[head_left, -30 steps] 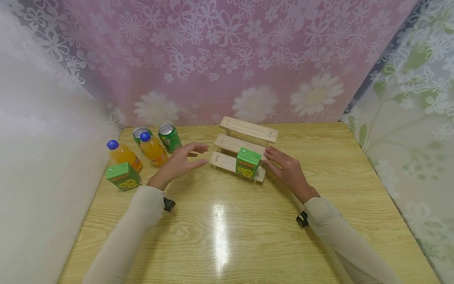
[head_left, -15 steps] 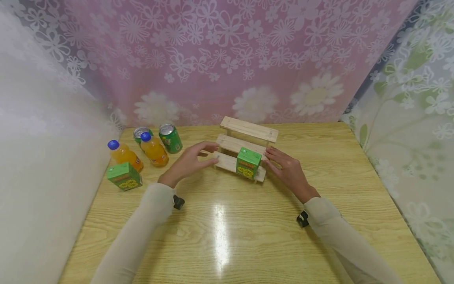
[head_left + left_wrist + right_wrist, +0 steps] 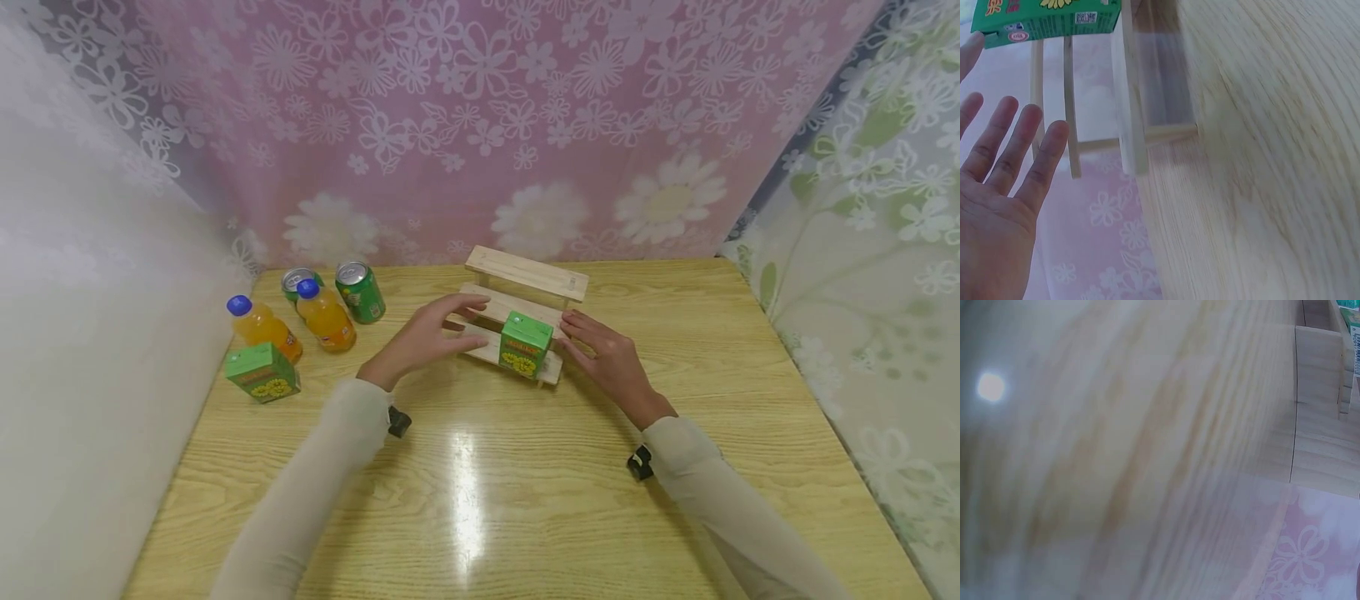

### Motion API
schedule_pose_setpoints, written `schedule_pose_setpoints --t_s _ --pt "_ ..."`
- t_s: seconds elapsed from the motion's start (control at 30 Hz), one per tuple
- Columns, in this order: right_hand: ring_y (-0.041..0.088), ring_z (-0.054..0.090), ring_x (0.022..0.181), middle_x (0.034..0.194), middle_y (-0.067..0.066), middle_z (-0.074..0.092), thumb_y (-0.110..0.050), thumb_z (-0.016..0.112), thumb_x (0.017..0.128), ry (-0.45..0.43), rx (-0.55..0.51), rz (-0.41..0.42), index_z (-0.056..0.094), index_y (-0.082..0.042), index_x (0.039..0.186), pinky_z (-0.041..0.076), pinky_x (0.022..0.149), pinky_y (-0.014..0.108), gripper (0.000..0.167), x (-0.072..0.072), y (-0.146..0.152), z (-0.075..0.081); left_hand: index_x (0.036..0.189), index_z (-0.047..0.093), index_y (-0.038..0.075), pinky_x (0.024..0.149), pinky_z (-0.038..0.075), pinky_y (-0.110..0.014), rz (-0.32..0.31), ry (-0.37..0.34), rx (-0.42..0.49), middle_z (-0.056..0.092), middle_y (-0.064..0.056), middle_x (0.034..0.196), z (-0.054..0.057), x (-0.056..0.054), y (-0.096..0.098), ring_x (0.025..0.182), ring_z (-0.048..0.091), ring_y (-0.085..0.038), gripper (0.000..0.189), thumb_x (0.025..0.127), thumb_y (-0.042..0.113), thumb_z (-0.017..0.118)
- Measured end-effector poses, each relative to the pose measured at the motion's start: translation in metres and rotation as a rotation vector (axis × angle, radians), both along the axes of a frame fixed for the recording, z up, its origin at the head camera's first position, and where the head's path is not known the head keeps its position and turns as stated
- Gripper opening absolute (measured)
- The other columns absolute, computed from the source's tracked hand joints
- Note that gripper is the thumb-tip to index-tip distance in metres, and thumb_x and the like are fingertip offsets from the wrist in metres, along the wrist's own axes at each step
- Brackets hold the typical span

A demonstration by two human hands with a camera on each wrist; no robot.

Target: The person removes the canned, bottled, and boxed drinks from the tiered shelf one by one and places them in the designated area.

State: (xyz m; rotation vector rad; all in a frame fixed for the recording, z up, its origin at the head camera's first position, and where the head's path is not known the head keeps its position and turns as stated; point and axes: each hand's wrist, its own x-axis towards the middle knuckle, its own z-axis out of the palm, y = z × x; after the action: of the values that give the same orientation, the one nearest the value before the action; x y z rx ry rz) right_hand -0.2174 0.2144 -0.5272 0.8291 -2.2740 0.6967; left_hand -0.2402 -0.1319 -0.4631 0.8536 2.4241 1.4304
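A small three-step wooden display stand (image 3: 517, 268) stands near the back of the table, turned slightly. On its lowest step sits a green drink carton with yellow flowers (image 3: 525, 343), upright, near the right end. My left hand (image 3: 423, 337) is over the left end of the lower steps, thumb and fingers spread apart and holding nothing. In the left wrist view its palm (image 3: 1004, 200) shows, the fingers extended below the carton (image 3: 1047, 22). My right hand (image 3: 611, 358) has its fingertips at the right end of the middle step, touching or very near it. Only an edge of the stand (image 3: 1322, 412) shows in the right wrist view.
At the back left stand two green cans (image 3: 360, 292), two orange drink bottles with blue caps (image 3: 327, 318) and another green carton (image 3: 262, 372). A white wall (image 3: 97, 317) borders the left, a pink flowered curtain (image 3: 465, 150) the back. The wooden tabletop (image 3: 540, 500) reflects light.
My left hand has moved right, from beside the stand to over its left end. The right hand, the stand and the carton on it stay nearly where they were.
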Motion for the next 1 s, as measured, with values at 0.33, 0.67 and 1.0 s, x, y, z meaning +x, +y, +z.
schedule_pose_setpoints --t_s 0.33,0.67,1.0 --pt "0.041 0.075 0.121 0.130 0.023 0.077 -0.001 0.091 0.085 -0.008 -0.007 0.001 0.080 0.006 0.123 0.064 0.092 0.057 0.040 0.001 0.000 0.002 0.164 0.051 0.021 0.116 0.055 -0.053 -0.064 -0.010 0.007 0.057 -0.006 0.160 0.002 -0.001 0.021 0.139 0.062 -0.030 0.076 0.097 0.035 0.085" --pt "0.041 0.075 0.121 0.129 0.023 0.077 -0.002 0.091 0.085 -0.015 0.000 -0.005 0.080 0.006 0.122 0.064 0.093 0.057 0.040 0.003 -0.001 0.003 0.164 0.049 0.024 0.118 0.054 -0.048 -0.103 0.017 -0.008 0.056 -0.003 0.159 -0.005 0.001 0.038 0.138 0.063 -0.025 0.078 0.096 0.029 0.088" --pt "0.041 0.075 0.121 0.129 0.023 0.077 -0.002 0.090 0.087 -0.023 -0.012 0.002 0.080 0.005 0.123 0.065 0.093 0.057 0.038 0.002 -0.001 0.002 0.165 0.046 0.019 0.111 0.059 -0.048 -0.138 0.028 0.016 0.062 -0.006 0.151 -0.010 0.002 0.053 0.131 0.068 -0.024 0.078 0.097 0.020 0.085"
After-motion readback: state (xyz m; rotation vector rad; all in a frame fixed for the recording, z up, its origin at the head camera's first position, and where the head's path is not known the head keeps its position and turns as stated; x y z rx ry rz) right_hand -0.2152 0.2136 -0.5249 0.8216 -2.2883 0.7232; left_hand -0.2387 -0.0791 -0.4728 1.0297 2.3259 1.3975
